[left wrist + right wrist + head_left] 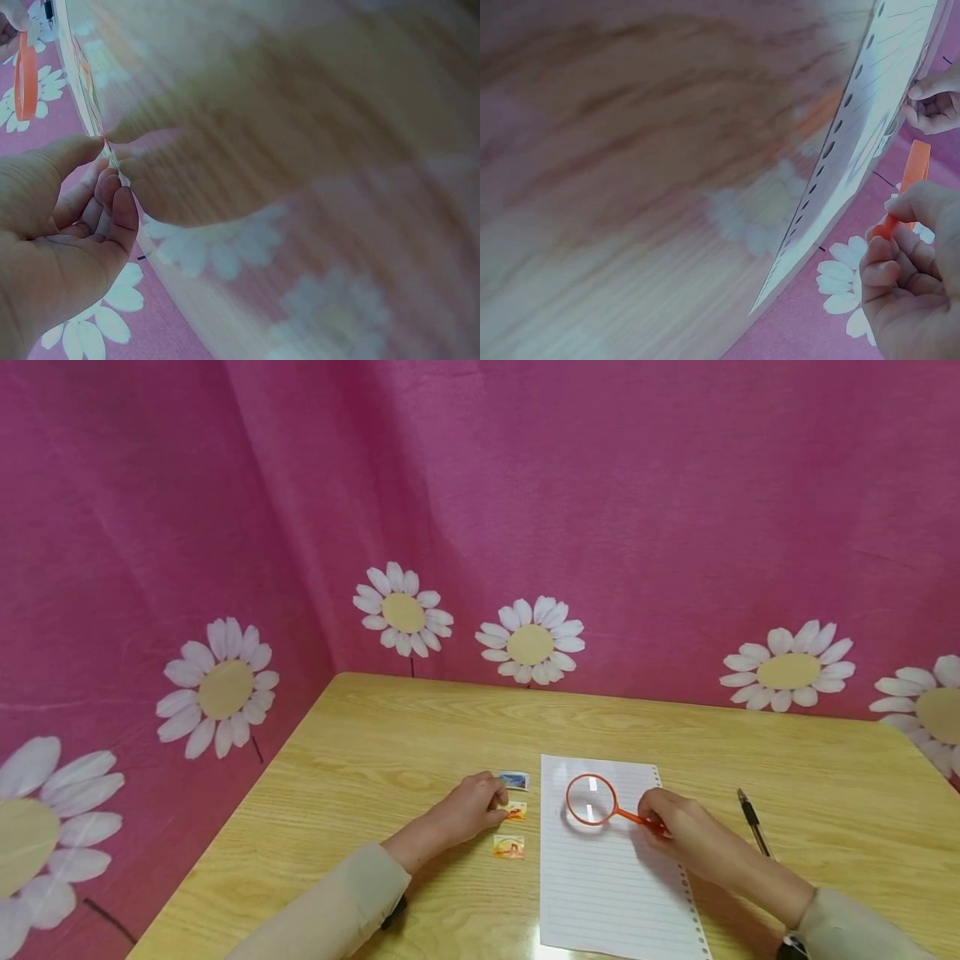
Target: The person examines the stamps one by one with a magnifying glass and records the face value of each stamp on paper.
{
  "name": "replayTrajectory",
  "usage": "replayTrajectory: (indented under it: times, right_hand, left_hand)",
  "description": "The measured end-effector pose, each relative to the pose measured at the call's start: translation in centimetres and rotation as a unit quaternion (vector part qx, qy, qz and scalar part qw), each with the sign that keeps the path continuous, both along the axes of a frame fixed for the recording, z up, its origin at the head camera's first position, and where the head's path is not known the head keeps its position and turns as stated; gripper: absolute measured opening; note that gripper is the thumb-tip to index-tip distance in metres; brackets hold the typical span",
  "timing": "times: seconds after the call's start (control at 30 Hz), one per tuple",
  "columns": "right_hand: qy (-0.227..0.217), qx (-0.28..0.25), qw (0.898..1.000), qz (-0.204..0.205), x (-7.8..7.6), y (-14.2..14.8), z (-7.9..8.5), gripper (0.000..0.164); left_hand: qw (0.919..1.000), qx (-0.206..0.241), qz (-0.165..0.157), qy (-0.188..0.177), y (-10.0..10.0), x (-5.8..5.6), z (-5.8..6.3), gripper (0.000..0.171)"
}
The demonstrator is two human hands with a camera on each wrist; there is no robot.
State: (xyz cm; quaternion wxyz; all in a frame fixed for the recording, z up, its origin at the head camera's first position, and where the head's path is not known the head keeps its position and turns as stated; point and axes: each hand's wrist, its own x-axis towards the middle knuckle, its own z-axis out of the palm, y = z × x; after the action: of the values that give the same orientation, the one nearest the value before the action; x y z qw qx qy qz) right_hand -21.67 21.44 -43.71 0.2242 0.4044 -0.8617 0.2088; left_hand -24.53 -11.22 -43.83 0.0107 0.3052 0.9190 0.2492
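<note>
Wooden tabletop (360,743): magnifying glass (592,799) over paper (607,893), beyond right fingers (651,802).
Right fingers clamp its handle (630,816), best held level; left fingers (495,789) touch middle stamp (517,811), pinch uncertain.

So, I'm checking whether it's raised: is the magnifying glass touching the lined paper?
Apart: the right wrist view shows the magnifying glass above the lined paper, pink cloth visible between them.
</note>
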Motion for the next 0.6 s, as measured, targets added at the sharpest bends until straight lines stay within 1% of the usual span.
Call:
replayTrajectory:
  times: [0.1, 0.17, 0.37, 0.6]
  right_hand:
    - [-0.006, -0.002, 1.000, 0.007, -0.1, -0.3, 0.1, 0.040]
    - [-0.002, -0.003, 1.000, 0.009, -0.2, -0.6, 0.1, 0.041]
    - [0.029, -0.005, 0.999, 0.020, -0.5, -1.5, 0.1, 0.041]
    - [0.026, 0.000, 0.999, 0.021, -0.6, -2.3, 0.0, 0.040]
  left_hand:
    - [1.0000, 0.000, -0.001, 0.001, 0.0, 0.1, 0.0, 0.007]
    - [1.0000, 0.000, 0.000, 0.003, 0.0, 0.1, 0.0, 0.007]
    - [0.9999, -0.003, 0.001, 0.011, -0.1, 0.1, 0.0, 0.008]
    - [0.9999, 0.005, -0.005, 0.010, -0.1, -0.1, 0.0, 0.007]
